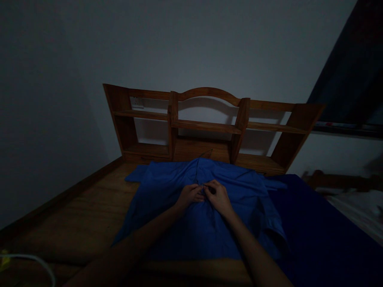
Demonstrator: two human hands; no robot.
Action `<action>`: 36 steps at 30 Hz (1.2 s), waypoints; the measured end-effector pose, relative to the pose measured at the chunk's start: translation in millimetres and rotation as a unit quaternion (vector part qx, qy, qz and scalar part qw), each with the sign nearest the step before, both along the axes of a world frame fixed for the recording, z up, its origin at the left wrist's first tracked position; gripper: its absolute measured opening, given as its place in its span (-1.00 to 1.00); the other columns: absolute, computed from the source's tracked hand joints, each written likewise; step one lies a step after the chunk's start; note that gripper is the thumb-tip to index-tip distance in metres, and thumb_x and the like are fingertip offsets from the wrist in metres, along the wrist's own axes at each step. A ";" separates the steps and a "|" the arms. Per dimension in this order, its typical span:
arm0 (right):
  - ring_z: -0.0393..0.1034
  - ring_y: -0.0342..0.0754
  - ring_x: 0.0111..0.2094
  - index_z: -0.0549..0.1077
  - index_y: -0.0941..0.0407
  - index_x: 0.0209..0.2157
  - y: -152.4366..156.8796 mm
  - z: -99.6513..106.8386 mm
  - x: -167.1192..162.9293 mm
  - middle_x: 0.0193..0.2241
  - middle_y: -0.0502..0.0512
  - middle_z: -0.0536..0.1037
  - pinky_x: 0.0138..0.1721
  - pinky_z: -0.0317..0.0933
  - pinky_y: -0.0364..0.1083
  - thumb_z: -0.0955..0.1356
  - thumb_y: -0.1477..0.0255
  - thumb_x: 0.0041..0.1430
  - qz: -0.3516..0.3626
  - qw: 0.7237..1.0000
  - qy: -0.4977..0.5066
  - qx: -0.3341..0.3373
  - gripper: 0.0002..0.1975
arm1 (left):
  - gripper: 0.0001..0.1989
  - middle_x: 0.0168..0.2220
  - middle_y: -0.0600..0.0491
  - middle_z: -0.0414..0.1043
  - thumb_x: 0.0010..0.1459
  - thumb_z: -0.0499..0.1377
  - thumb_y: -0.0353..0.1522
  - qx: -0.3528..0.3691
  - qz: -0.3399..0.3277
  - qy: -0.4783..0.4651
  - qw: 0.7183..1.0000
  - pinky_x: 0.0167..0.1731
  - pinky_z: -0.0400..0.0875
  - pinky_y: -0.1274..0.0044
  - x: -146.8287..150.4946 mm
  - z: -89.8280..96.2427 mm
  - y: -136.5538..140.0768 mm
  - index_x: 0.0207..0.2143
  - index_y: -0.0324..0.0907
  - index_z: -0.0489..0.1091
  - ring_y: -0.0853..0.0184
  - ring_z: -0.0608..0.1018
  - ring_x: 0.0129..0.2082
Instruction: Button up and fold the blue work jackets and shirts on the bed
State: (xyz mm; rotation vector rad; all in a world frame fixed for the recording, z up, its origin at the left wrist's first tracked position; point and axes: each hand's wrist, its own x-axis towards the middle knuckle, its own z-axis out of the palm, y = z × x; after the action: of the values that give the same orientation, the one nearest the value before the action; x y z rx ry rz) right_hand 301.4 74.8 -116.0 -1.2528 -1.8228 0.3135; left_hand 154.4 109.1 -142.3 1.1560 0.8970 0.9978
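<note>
A blue shirt (173, 199) lies spread out in front of me, its sleeves reaching out left and right. My left hand (190, 194) rests at the middle of the shirt's front, its fingers closed on the cloth. Close beside it, my right hand (216, 194) pinches the same strip of fabric between thumb and forefinger. The fingertips of both hands nearly meet. Dim light hides whether a button or other small part sits between them. A thin dark curved strip (205, 153) sticks up at the shirt's top edge.
Behind the shirt stands a wooden headboard-like shelf (206, 126) against a pale wall (191, 44). The shirt lies on a wooden surface (86, 215). A dark blue cloth (317, 231) spreads at right. A white cable (36, 259) curves at lower left. A dark curtain or window (353, 79) is upper right.
</note>
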 end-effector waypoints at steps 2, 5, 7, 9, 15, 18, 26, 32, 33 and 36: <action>0.36 -0.10 -0.23 0.50 0.12 -0.19 0.6 1.2 2.3 -0.25 0.09 0.47 -0.17 0.18 -0.13 0.24 0.37 0.19 -0.009 1.000 0.006 0.000 -0.75 | -0.64 -0.31 -0.08 0.48 -0.07 0.28 -0.18 0.005 -0.015 -0.019 1.000 -0.33 0.46 0.49 1.5 2.4 -2.4 -0.29 -0.26 0.43 0.26 0.55 -0.33; 0.36 -0.07 -0.18 0.49 0.12 -0.17 2.0 4.0 6.4 -0.23 0.10 0.49 -0.12 0.15 -0.11 0.21 0.28 0.23 -0.030 0.999 0.036 0.001 -0.69 | -0.52 -0.21 -0.10 0.46 -0.08 0.30 -0.21 0.040 -0.045 -0.056 0.997 -0.21 0.42 0.48 4.8 7.6 -7.2 -0.10 -0.23 0.38 0.25 0.52 -0.20; 0.37 -0.06 -0.20 0.49 0.12 -0.20 2.7 6.0 8.8 -0.25 0.10 0.50 -0.13 0.15 -0.11 0.20 0.21 0.23 -0.041 0.997 0.058 -0.007 -0.65 | -0.39 -0.23 -0.09 0.46 -0.08 0.31 -0.23 0.059 -0.065 -0.058 0.994 -0.24 0.42 0.49 6.7 11.0 -11.3 0.03 -0.22 0.28 0.26 0.52 -0.22; 0.37 -0.05 -0.22 0.49 0.12 -0.22 3.1 7.7 10.7 -0.27 0.09 0.51 -0.15 0.16 -0.11 0.18 0.17 0.23 -0.047 0.996 0.073 -0.023 -0.61 | -0.26 -0.33 -0.04 0.47 -0.08 0.31 -0.25 0.075 -0.094 -0.034 0.992 -0.37 0.41 0.55 7.8 12.9 -15.6 0.15 -0.20 0.14 0.32 0.53 -0.35; 0.33 -0.02 -0.15 0.42 0.11 -0.08 0.0 17.5 16.5 -0.17 0.14 0.46 -0.10 0.16 -0.07 0.22 0.21 0.21 -0.098 0.994 0.038 0.038 -0.64 | 0.16 -0.52 0.07 0.42 -0.11 0.33 -0.35 0.124 -0.184 0.035 0.975 -0.66 0.28 0.65 8.4 6.9 -21.3 0.28 -0.11 -0.49 0.42 0.43 -0.64; 0.32 -0.04 -0.21 0.38 0.12 -0.06 -5.3 26.0 18.6 -0.20 0.15 0.43 -0.15 0.20 -0.08 0.24 0.33 0.19 -0.114 0.989 -0.012 0.093 -0.69 | 0.19 -0.46 0.06 0.42 -0.14 0.33 -0.38 0.099 -0.138 -0.020 0.985 -0.54 0.40 0.55 8.8 6.0 -17.1 0.27 -0.06 -0.53 0.32 0.51 -0.51; 0.21 0.01 -0.04 0.34 0.08 -0.04 -19.4 25.5 15.6 -0.11 0.12 0.37 0.07 0.09 -0.01 0.28 0.43 0.10 0.023 0.966 -0.234 0.106 -0.66 | -0.04 -0.31 0.05 0.40 -0.10 0.23 -0.45 -0.035 -0.011 -0.104 0.994 -0.28 0.40 0.49 -3.7 6.3 12.1 0.27 0.05 -0.24 0.36 0.50 -0.31; -0.02 0.10 0.16 0.09 0.16 0.20 -20.4 20.5 2.6 0.16 0.19 0.14 0.15 -0.02 0.06 0.32 0.44 0.04 0.044 0.937 -0.319 0.136 -0.33 | -0.04 -0.14 -0.03 0.41 -0.08 0.21 -0.42 -0.032 -0.008 -0.118 0.992 -0.29 0.36 0.55 -8.1 2.7 24.5 0.28 0.00 -0.30 0.37 0.51 -0.29; -0.03 0.10 0.16 0.07 0.17 0.21 -19.5 19.9 0.8 0.16 0.18 0.15 0.16 -0.04 0.06 0.30 0.50 0.05 0.042 0.930 -0.336 0.143 -0.34 | -0.06 -0.14 -0.03 0.41 -0.08 0.20 -0.43 -0.034 0.000 -0.118 0.992 -0.30 0.36 0.55 -8.5 3.3 25.1 0.27 -0.02 -0.27 0.37 0.51 -0.29; 0.10 0.07 0.07 0.19 0.15 0.13 -14.7 16.6 1.6 0.03 0.16 0.32 0.06 0.06 0.04 0.20 0.66 0.09 0.010 0.916 -0.376 0.143 -0.47 | -0.22 -0.20 -0.03 0.44 -0.07 0.19 -0.41 -0.013 0.069 -0.065 0.995 -0.36 0.35 0.59 -14.4 4.3 29.1 0.22 -0.12 -0.01 0.37 0.50 -0.34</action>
State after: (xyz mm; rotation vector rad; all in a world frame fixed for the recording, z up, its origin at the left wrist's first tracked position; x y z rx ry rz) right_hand 303.1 60.1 -99.5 -1.2286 -2.4061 -0.4891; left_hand 140.0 138.2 -138.0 1.0058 0.8912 1.1582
